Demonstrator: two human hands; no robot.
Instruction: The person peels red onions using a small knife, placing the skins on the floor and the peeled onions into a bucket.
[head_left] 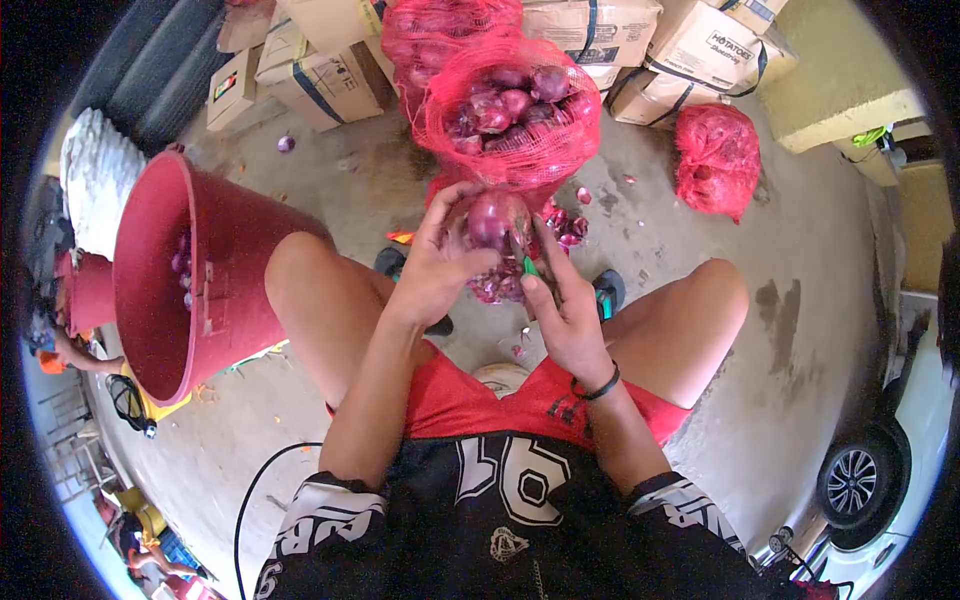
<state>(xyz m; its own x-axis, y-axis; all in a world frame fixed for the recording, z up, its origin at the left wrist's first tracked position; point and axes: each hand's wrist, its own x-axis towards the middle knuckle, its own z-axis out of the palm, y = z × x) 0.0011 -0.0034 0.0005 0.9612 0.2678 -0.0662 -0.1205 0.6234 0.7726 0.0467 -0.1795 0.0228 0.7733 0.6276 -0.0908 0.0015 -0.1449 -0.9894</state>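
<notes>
A red onion (pixel 497 217) sits in my left hand (pixel 430 262), with the fingers curled around its left side and the thumb below. My right hand (pixel 568 310) grips a small knife with a green handle (pixel 530 267), its dark blade up against the onion's right side. Just beyond my hands stands an open red mesh sack (pixel 590 125) full of red onions (pixel 515 103). Loose onion skins (pixel 570 228) lie on the floor near it, and more show beneath my hands.
A large red bin (pixel 250 240) at my left leans toward me, some onions (pixel 182 262) inside. Cardboard boxes (pixel 325 85) line the back. Another red mesh sack (pixel 716 160) lies right of centre. A parked car (pixel 905 450) is at far right; a person's arm (pixel 85 352) shows at far left.
</notes>
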